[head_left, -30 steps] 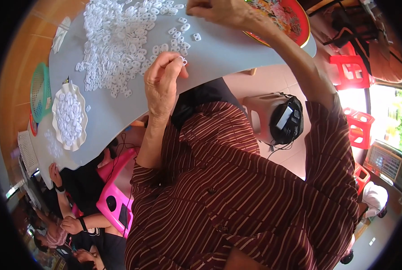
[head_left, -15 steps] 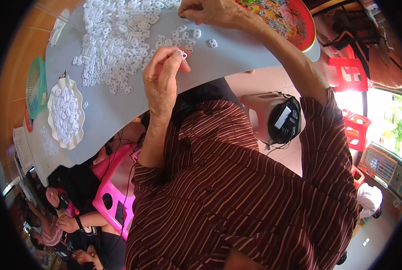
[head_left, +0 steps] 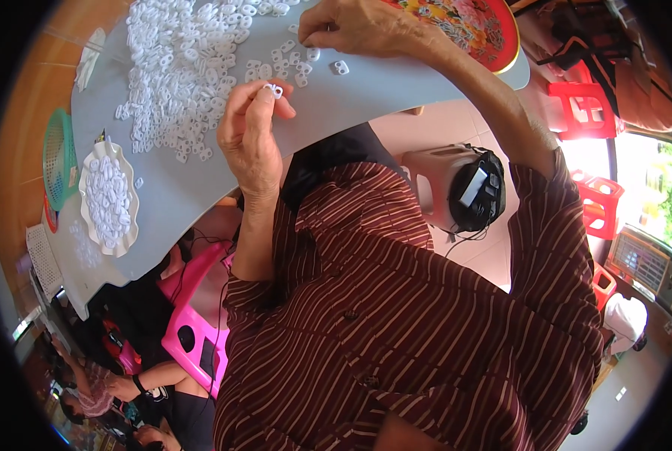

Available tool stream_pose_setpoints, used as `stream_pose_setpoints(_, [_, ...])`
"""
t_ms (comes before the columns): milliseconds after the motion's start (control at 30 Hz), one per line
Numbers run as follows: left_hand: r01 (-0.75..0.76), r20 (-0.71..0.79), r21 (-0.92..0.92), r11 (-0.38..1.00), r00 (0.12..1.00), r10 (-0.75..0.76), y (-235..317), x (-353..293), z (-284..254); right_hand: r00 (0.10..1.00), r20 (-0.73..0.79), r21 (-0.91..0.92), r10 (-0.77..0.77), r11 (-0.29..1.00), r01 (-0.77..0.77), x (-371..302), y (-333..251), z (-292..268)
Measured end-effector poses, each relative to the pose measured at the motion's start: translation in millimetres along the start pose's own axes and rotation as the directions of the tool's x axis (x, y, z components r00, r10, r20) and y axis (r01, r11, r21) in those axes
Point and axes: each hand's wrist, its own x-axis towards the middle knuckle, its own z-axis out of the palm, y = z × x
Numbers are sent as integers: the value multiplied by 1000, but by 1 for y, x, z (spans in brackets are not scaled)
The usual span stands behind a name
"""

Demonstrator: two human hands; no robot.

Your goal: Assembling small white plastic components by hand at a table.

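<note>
My left hand (head_left: pixel 253 139) is raised over the near edge of the table, thumb and fingers pinching a small white plastic piece with round holes (head_left: pixel 276 91). My right hand (head_left: pixel 355 28) is at the far side, its thumb and fingers pressed together low over the table. Whatever those fingertips hold, if anything, is too small to make out. Between the hands lie several loose white pieces (head_left: pixel 287 56) of the same kind, and one (head_left: pixel 340 68) sits apart from them. A large heap of white pieces (head_left: pixel 178 75) spreads to the left of my left hand.
A wavy-rimmed white dish (head_left: pixel 131 233) full of white pieces stands at the left on the grey table (head_left: pixel 178 188). Beside it is a green basket (head_left: pixel 56 158). At the far right a red floral tray (head_left: pixel 510 52) holds small metallic bits. A pink chair (head_left: pixel 193 323) and people are at lower left.
The whole view has shifted slightly. My right hand has come a little nearer to me, its fingers still together. My left hand keeps its pinch on the white piece.
</note>
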Motion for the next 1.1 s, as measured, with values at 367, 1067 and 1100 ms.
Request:
stream_pose_setpoints(367, [-30, 131, 448, 894, 991, -32, 3, -4, -5, 940, -293, -41, 176, 980, -196, -26, -2, -37])
stream_pose_setpoints(1067, [-37, 151, 507, 861, 988, -46, 3, -3, -3, 976, -149, -199, 157, 962, -185, -71, 27, -89])
stream_pose_setpoints(1100, [-36, 148, 507, 861, 988, -45, 3, -3, -3, 962, -85, -224, 259, 936, -272, -69, 19, -93])
